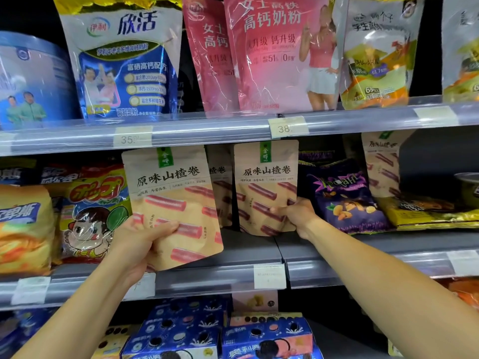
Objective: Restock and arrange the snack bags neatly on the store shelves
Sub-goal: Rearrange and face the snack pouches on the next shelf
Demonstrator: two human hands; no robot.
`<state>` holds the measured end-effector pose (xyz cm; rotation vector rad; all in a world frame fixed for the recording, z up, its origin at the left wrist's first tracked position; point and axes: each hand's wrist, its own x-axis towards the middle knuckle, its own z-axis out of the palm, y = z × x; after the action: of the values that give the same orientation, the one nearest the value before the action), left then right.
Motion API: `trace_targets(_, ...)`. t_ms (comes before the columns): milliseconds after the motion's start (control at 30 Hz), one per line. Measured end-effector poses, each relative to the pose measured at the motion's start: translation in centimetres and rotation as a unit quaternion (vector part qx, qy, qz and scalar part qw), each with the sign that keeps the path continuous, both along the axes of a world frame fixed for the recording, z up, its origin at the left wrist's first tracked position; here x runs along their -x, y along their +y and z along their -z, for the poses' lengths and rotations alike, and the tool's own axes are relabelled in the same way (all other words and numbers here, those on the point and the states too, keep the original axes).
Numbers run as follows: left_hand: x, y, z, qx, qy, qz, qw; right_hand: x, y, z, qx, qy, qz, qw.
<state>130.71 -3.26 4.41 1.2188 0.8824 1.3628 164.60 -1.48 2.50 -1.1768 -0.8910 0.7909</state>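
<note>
my left hand (141, 240) grasps a tan hawthorn roll pouch (173, 206) by its lower left corner, thumb across the front, and holds it tilted in the air in front of the middle shelf (254, 248). my right hand (295, 216) pinches the lower right edge of a second hawthorn roll pouch (265, 187), which stands upright on that shelf. a third pouch of the same kind (220, 187) shows between the two, further back, and a fourth (381, 164) leans at the right behind the purple nut bag (344, 198).

risks, as i judge them:
- the standing pouch has bare shelf in front of it and little beside it; if i let go before its base sits flat it may tip forward off the edge.
- the left pouch hangs from one corner only; a loose hold would let it swing or slip down onto the cookie boxes (264, 338) below.
- setting it in tilted would leave the row crooked.
- sliding it left could crowd the cartoon candy bag (90, 216), which stands just beside it.
- the fourth pouch stays out of the row if i overlook it.
</note>
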Motion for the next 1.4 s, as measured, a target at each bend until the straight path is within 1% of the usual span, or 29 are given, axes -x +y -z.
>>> trace_targets(67,-0.1,0.6,0.1,0.001,-0.016,-0.002,1.000,-0.2,0.2,0.1,0.005,-0.008,0.003,1.000)
trace_targets(167,-0.5,1.5,0.0,0.005,-0.018,-0.001,1.000,-0.3,0.3,0.1,0.005,-0.012,0.009,1.000)
trace_targets(300,-1.6,3.1,-0.1,0.030,-0.031,-0.004,0.999,-0.4,0.2,-0.1,0.015,-0.038,0.040,0.998)
trace_targets(433,-3.0,4.6,-0.9,0.033,-0.022,-0.010,0.999,-0.4,-1.6,-1.1,0.061,-0.152,0.107,0.981)
trace_targets(500,-3.5,5.4,-1.1,0.034,-0.011,-0.006,0.999,-0.2,-3.3,-1.2,0.064,-0.227,0.151,0.960)
trace_targets(567,-4.0,6.3,-1.2,0.032,-0.005,-0.003,0.999,0.3,-5.4,-1.1,0.023,-0.304,0.184,0.935)
trace_targets(633,-4.5,7.1,-1.3,0.036,-0.004,-0.009,0.999,0.9,-7.4,-0.6,-0.012,-0.391,0.170,0.905)
trace_targets(667,-4.8,7.5,-1.4,0.041,-0.001,-0.014,0.999,1.3,-8.3,-0.2,-0.003,-0.448,0.152,0.881)
trace_targets(733,-5.2,8.2,-1.5,0.053,0.008,-0.011,0.999,1.7,-9.3,0.7,0.056,-0.550,0.121,0.825)
trace_targets(800,-5.5,8.8,-1.3,0.057,0.011,0.001,0.998,1.7,-9.9,1.5,0.114,-0.598,0.113,0.786)
trace_targets(867,-5.6,9.6,-1.0,0.056,0.008,0.013,0.998,1.6,-9.9,1.8,0.135,-0.627,0.116,0.758)
trace_targets(967,-5.3,10.5,-0.7,0.049,0.017,0.030,0.998,1.6,-9.9,2.0,0.126,-0.671,0.113,0.722)
trace_targets(1067,-5.1,10.8,-0.3,0.049,0.026,0.052,0.997,1.8,-9.8,2.3,0.112,-0.698,0.109,0.699)
trace_targets(1133,-5.2,10.8,0.1,0.048,0.013,0.052,0.997,1.8,-9.7,2.3,0.114,-0.703,0.106,0.694)
trace_targets(1233,-5.4,10.8,0.4,0.041,0.004,0.041,0.998,1.8,-9.5,2.2,0.118,-0.700,0.104,0.696)
trace_targets(1400,-5.9,10.7,0.6,0.035,0.022,0.044,0.998,1.9,-9.5,2.1,0.118,-0.698,0.104,0.698)
